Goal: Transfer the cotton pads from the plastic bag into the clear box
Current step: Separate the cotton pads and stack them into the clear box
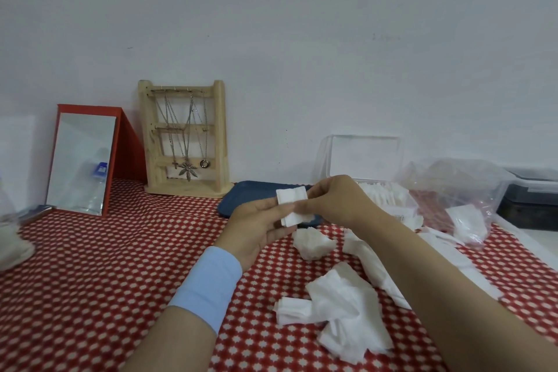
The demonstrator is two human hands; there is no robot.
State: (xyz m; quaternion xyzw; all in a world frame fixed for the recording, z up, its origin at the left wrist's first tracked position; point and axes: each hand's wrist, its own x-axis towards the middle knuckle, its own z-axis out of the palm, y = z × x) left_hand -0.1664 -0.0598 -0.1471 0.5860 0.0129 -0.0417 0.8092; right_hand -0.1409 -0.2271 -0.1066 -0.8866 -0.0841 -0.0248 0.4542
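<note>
"Above the middle of the tablecloth (105, 266), I've got both hands up together. My left hand (256, 220) and my right hand (329, 202) each pinch the same small stack of cotton pads (293, 205), left fingers curled on its near side, right fingertips on its far side."

"Where's the clear box?"

"Toward the far right corner, close to the wall. The clear box (383, 190) sits with its lid (365, 157) standing upright, and I can see white pads inside it. Just to its right, the plastic bag (459, 187) lies crumpled by the right edge, a few pads showing through the film."

"Anything loose on the cloth?"

"Plenty. One clump of loose pads (314, 243) lies right under my hands, and a bigger heap (347, 305) sits toward the near edge, beneath my right forearm."

"And around the back?"

"A blue tray (259, 193) behind my hands, a wooden jewellery stand (184, 136) with chains against the wall, a red-framed mirror (81, 160) toward the far left corner. Blue wristband (208, 284) on my left wrist."
</note>
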